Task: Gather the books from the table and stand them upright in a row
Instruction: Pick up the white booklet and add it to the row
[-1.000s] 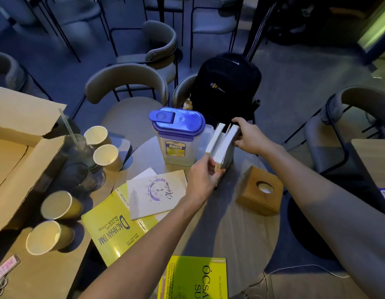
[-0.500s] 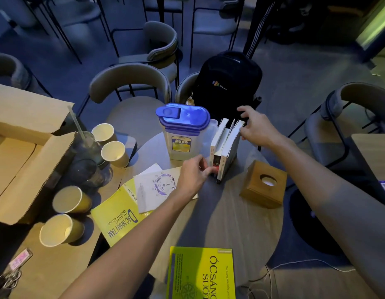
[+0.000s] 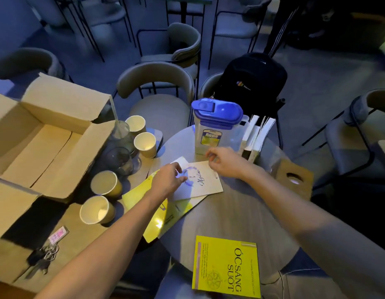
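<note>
Three books [image 3: 255,139] stand upright and lean against the clear jug [image 3: 215,128] at the far side of the round table [image 3: 230,212]. A white book [image 3: 201,182] lies flat on a yellow book [image 3: 165,214] in the middle left. My left hand [image 3: 167,180] rests on the white book's left part, fingers curled. My right hand [image 3: 225,161] hovers over its far right corner, fingers apart, holding nothing. Another yellow book [image 3: 227,266] lies flat at the near edge.
An open cardboard box [image 3: 42,134] sits at the left, with several paper cups [image 3: 105,184] and glasses [image 3: 120,158] beside it. Keys [image 3: 47,251] lie near left. A wooden tissue holder [image 3: 294,178] stands right of the books. Chairs and a black backpack [image 3: 249,83] ring the table.
Both hands have let go of the standing books and moved down and left to the flat white book. The standing books stay leaning against the jug.
</note>
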The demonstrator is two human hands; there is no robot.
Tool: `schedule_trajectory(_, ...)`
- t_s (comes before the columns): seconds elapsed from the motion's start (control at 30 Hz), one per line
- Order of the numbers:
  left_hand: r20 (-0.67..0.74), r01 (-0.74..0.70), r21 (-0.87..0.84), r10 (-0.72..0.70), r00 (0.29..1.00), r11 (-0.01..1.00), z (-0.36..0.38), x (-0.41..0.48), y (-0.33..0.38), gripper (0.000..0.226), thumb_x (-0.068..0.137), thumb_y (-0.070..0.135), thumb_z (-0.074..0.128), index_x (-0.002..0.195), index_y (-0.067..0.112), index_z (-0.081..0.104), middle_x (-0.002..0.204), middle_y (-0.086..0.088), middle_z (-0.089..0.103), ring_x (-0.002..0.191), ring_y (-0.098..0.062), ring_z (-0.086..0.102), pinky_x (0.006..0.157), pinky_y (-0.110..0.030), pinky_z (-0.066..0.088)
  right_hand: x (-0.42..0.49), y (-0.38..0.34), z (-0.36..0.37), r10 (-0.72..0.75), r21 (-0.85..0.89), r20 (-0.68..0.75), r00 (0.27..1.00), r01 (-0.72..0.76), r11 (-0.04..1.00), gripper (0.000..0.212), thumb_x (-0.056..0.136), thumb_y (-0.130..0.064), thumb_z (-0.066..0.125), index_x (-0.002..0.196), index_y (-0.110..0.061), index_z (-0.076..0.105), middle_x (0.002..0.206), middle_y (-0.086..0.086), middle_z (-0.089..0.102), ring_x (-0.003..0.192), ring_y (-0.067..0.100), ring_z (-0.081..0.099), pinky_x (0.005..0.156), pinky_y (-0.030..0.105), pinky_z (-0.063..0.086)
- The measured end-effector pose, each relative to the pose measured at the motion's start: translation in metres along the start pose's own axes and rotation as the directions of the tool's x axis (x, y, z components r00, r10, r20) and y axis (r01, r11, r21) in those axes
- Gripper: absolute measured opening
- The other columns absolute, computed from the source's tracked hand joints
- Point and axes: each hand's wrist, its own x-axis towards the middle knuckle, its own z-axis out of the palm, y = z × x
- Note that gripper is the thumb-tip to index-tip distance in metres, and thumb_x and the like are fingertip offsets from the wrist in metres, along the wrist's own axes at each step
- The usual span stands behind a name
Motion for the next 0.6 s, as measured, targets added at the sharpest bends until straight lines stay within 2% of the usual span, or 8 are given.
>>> schedule_trajectory(0.1, 0.017, 0.029, 0.027, -0.029, 0.999, 0.999, 0.002, -0.003, -0.023, 0.043, 0.084, 0.036, 0.077, 0.117, 0.012, 0.063, 0.120, -0.013, 0.063, 0.107, -0.031, 0.063, 0.089, -0.038, 0.049, 0.013, 0.009, 0.044, 0.159, -0.025, 0.125, 0.979, -0.157, 0.987, 0.040, 0.094, -0.017, 0.061, 0.133, -0.012, 0.060, 0.132, 0.012, 0.064, 0.123, 0.030, 0.059, 0.099, 0.034, 0.047)
schedule_trajectory(0.23, -0.018, 0.071, -0.012, -0.071, 0.997, 0.997, 0.007, -0.007, -0.034, 0.051, 0.087, 0.024, 0.074, 0.132, 0.009, 0.055, 0.131, -0.017, 0.052, 0.112, -0.036, 0.061, 0.096, -0.040, 0.046, 0.019, 0.022, 0.085, 0.304, -0.060, 0.173, 0.937, -0.298, 0.953, 0.052, 0.092, -0.025, 0.060, 0.142, -0.017, 0.047, 0.142, 0.015, 0.053, 0.131, 0.034, 0.050, 0.102, 0.041, 0.047)
schedule_trajectory(0.43, -0.010, 0.130, -0.084, -0.132, 0.991, 0.988, 0.009, -0.002, -0.038, 0.062, 0.083, 0.011, 0.074, 0.138, 0.008, 0.045, 0.133, -0.021, 0.054, 0.119, -0.039, 0.057, 0.094, -0.042, 0.048, 0.028, 0.032, 0.097, 0.430, 0.010, 0.045, 0.902, -0.431, 0.902, 0.063, 0.089, -0.030, 0.062, 0.147, -0.017, 0.041, 0.143, 0.017, 0.050, 0.129, 0.037, 0.052, 0.106, 0.046, 0.048)
schedule_trajectory(0.53, -0.036, 0.196, -0.257, -0.212, 0.977, 0.946, 0.009, 0.001, -0.037, 0.059, 0.080, 0.007, 0.075, 0.133, 0.006, 0.050, 0.127, -0.018, 0.063, 0.117, -0.036, 0.062, 0.094, -0.044, 0.052, 0.033, 0.032, 0.099, 0.480, 0.064, -0.003, 0.878, -0.478, 0.876, 0.061, 0.090, -0.026, 0.064, 0.146, -0.014, 0.043, 0.142, 0.018, 0.051, 0.130, 0.038, 0.051, 0.107, 0.046, 0.046)
schedule_trajectory(0.6, -0.033, 0.272, -0.326, -0.298, 0.954, 0.906, 0.010, 0.003, -0.036, 0.057, 0.081, 0.012, 0.076, 0.132, 0.005, 0.052, 0.122, -0.017, 0.067, 0.114, -0.034, 0.064, 0.094, -0.043, 0.053, 0.034, 0.032, 0.101, 0.498, 0.081, -0.020, 0.867, -0.495, 0.865, 0.058, 0.090, -0.023, 0.065, 0.143, -0.011, 0.044, 0.139, 0.017, 0.056, 0.129, 0.038, 0.053, 0.105, 0.043, 0.047)
